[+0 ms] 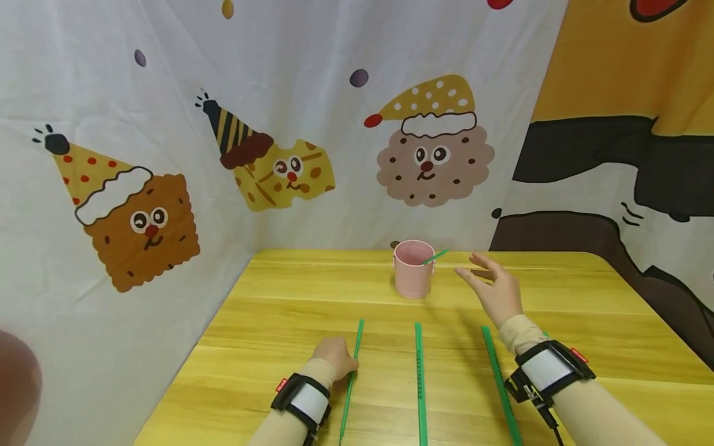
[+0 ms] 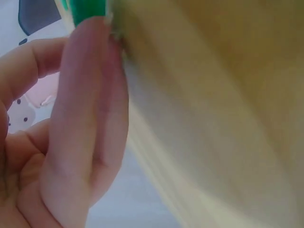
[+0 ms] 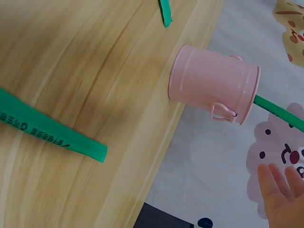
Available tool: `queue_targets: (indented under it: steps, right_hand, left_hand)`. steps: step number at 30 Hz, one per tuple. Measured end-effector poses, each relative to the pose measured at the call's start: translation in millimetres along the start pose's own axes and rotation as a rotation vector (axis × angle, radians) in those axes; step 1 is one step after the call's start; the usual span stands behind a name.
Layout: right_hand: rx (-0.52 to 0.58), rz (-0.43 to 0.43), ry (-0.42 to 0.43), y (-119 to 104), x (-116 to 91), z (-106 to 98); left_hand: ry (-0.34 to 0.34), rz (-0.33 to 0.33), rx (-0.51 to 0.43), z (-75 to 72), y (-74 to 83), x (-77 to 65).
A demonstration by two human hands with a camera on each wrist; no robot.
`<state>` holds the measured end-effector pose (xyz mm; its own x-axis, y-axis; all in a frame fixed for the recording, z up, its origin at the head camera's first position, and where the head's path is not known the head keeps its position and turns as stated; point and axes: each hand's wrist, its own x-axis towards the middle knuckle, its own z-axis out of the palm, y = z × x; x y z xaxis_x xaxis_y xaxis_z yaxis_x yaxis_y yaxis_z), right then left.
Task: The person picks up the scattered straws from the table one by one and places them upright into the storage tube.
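Observation:
My left hand (image 1: 333,354) is down at the table, its fingertips pinching the leftmost long, thin green strip (image 1: 358,339). Up close in the left wrist view, a bit of green (image 2: 89,10) shows at the fingertips. Just right of a small pink bucket (image 1: 413,282), my right hand (image 1: 498,291) is raised, thumb and fingers apart, holding nothing. One green strip (image 3: 278,112) leans inside the bucket and sticks out over its rim. Two more strips lie on the table, a middle strip (image 1: 420,378) and a right strip (image 1: 496,371); black print shows on them.
The wooden table (image 1: 312,282) ends at a white cloth backdrop (image 1: 312,49) printed with cartoon snacks. The bucket stands near the table's back edge. A wrist camera cable (image 1: 543,412) hangs from the right wristband (image 1: 552,371).

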<state>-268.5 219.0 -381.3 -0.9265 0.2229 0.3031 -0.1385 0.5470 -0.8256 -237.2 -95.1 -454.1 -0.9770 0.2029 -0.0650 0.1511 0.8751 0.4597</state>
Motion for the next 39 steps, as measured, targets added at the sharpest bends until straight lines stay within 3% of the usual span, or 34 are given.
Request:
queue_targets:
  steps: [3,9,14,20,26,33,39]
  right_hand:
    - [-0.013,-0.006,-0.006,0,-3,-2]
    - [-0.033,-0.008,-0.002,-2,-9,-6]
    - [-0.008,-0.025,0.002,-4,-12,-8]
    - [0.034,-0.083,0.014,-19,-19,-6]
    - [0.159,-0.124,-0.030,-48,-32,-1]
    - [0.298,-0.215,-0.094,-76,-46,4]
    - [0.379,-0.281,-0.099,-82,-46,4]
  left_hand:
    - [0.006,0.005,-0.022,-7.8,-0.4,0.4]
    - [0.043,0.029,-0.252,-29.5,6.0,3.6]
    - [0.144,0.113,-0.363,-45.1,24.9,8.2]
    - [0.281,0.266,-0.474,-53.3,55.5,6.6]
    - [0.298,0.412,-0.610,-51.2,86.6,0.9]
    - [0.290,0.531,-0.591,-43.1,107.6,-1.7]
    - [0.295,0.542,-0.543,-36.5,111.4,-1.8]
